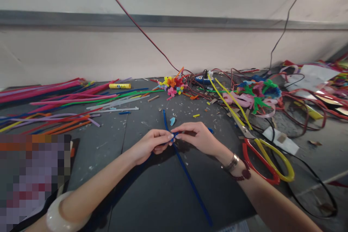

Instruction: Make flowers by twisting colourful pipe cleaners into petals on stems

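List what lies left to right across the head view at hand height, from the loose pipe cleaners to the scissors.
loose coloured pipe cleaners → left hand → right hand → red-and-yellow-handled scissors

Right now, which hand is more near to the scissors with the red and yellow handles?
Right. The right hand is just left of the scissors, not touching them; the left hand is farther away, beyond the right hand.
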{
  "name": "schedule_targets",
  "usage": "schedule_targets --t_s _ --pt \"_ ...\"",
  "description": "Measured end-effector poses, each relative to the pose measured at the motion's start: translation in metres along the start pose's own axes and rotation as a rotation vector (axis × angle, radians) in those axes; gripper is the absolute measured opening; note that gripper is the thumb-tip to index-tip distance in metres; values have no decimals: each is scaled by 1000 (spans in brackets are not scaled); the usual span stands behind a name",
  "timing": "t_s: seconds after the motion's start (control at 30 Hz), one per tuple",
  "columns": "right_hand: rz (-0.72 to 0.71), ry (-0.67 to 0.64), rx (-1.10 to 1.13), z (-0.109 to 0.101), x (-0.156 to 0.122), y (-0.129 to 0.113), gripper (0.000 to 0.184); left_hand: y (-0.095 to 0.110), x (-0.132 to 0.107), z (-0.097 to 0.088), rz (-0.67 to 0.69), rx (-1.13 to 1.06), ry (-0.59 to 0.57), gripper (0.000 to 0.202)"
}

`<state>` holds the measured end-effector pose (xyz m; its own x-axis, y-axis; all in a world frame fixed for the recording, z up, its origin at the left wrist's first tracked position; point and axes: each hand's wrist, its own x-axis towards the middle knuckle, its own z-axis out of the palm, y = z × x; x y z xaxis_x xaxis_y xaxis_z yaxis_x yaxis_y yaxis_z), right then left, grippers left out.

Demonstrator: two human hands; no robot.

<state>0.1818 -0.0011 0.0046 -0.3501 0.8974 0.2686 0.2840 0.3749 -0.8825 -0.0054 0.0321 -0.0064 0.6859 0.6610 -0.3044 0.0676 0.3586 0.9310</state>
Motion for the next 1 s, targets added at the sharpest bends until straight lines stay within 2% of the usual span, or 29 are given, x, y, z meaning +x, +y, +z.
schedule_targets --t_s 0.17,0.3,0.4,0.53,0.63,0.73,0.83,0.9,1.0 --pt "172 -33 241 0 2 2 12 0 -2 1 11 -30 -121 25" --pt "205 -60 418 4 0 3 12 1 -2 3 37 15 -157 23" --pt "209 -39 422 9 -1 7 14 2 -2 6 144 242 -16 22" --pt "223 60 288 19 0 14 16 -2 -3 12 467 756 251 19" --pt "267 111 239 23 2 16 19 -6 -4 14 607 921 347 19" --pt "280 192 188 24 2 15 19 -5 -3 14 525 842 415 19" --pt "184 260 56 22 0 16 19 -3 -1 14 365 675 473 23" --pt "89 258 -41 22 -2 17 21 -1 0 15 300 577 451 26" --pt "-21 272 -179 22 -3 18 19 -1 0 16 317 538 369 25"
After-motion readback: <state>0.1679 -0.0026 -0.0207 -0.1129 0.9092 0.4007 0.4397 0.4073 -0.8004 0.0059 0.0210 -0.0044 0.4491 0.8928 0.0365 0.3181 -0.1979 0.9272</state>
